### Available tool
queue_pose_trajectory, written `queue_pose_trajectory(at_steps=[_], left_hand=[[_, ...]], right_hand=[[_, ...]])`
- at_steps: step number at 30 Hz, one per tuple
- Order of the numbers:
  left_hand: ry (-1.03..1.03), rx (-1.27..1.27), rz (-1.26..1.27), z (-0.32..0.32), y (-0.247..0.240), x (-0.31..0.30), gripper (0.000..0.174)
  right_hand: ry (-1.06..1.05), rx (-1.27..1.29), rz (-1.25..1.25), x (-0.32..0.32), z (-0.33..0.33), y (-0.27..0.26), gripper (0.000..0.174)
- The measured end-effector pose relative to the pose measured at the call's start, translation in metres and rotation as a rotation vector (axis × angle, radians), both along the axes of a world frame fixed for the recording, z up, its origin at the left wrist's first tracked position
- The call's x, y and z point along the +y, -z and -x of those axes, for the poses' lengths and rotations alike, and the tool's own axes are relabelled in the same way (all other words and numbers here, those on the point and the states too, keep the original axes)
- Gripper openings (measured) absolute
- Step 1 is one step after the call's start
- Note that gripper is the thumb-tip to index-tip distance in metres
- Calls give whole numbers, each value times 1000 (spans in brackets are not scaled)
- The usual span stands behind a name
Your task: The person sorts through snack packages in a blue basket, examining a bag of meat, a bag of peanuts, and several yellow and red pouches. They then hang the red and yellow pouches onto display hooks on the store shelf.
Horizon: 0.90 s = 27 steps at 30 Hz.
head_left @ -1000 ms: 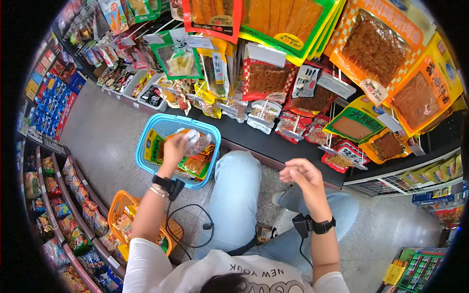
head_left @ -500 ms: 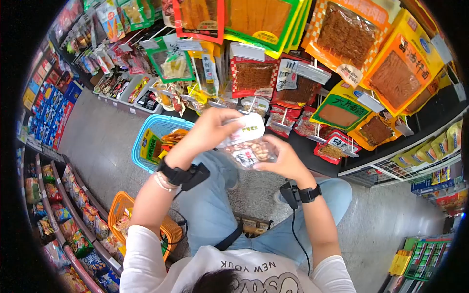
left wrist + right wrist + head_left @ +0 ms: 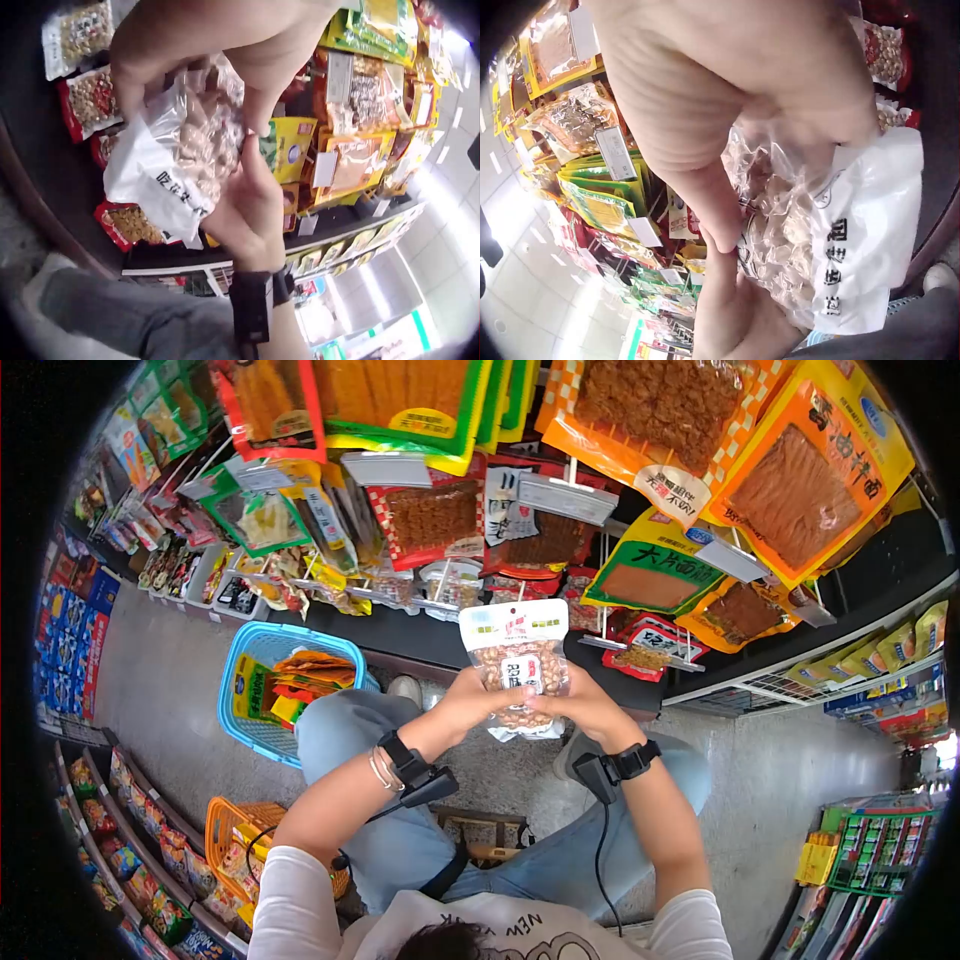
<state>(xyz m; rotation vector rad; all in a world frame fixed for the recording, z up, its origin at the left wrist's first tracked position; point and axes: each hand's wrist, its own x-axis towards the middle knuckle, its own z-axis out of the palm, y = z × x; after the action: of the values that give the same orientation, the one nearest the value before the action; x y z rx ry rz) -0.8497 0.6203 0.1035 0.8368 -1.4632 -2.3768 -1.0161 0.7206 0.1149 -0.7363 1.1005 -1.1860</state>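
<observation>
A clear bag of peanut-like nuts [image 3: 517,660] with a white top and white label is held upright between both hands in the head view. The left hand [image 3: 472,700] grips its left side and the right hand [image 3: 588,705] its right side, thumbs meeting on the front. In the left wrist view the left hand [image 3: 217,37] curls over the bag [image 3: 199,142], its white end downward; the right hand [image 3: 255,206] is on the far side. The right wrist view has the right hand [image 3: 727,82] round the bag [image 3: 780,225], the left hand [image 3: 739,315] below.
A blue basket [image 3: 232,705] with packets stands on the floor left of the knees, an orange basket [image 3: 215,840] nearer the body. Hanging snack packets [image 3: 655,575] line the shelf ahead. Snack racks [image 3: 150,840] stand at left. A black cable [image 3: 603,860] runs from the right wrist.
The left hand lifted the bag out of the blue basket, and the right hand took hold of it too. Since then the bag has been turned upright. The view has shifted right.
</observation>
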Motion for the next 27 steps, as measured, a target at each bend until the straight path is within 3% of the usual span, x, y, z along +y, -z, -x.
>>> queue_pose_trajectory(at_steps=[3, 10, 16, 27], left_hand=[[33, 21, 15, 16, 7, -4, 43], [40, -46, -1, 17, 38, -4, 45], [-30, 10, 17, 17, 41, -8, 50], [12, -14, -42, 16, 27, -8, 50]], right_hand=[[7, 33, -2, 1, 16, 16, 63], [16, -46, -114, 6, 14, 48, 66], [4, -37, -45, 4, 14, 59, 69], [-21, -70, -58, 7, 11, 44, 70]])
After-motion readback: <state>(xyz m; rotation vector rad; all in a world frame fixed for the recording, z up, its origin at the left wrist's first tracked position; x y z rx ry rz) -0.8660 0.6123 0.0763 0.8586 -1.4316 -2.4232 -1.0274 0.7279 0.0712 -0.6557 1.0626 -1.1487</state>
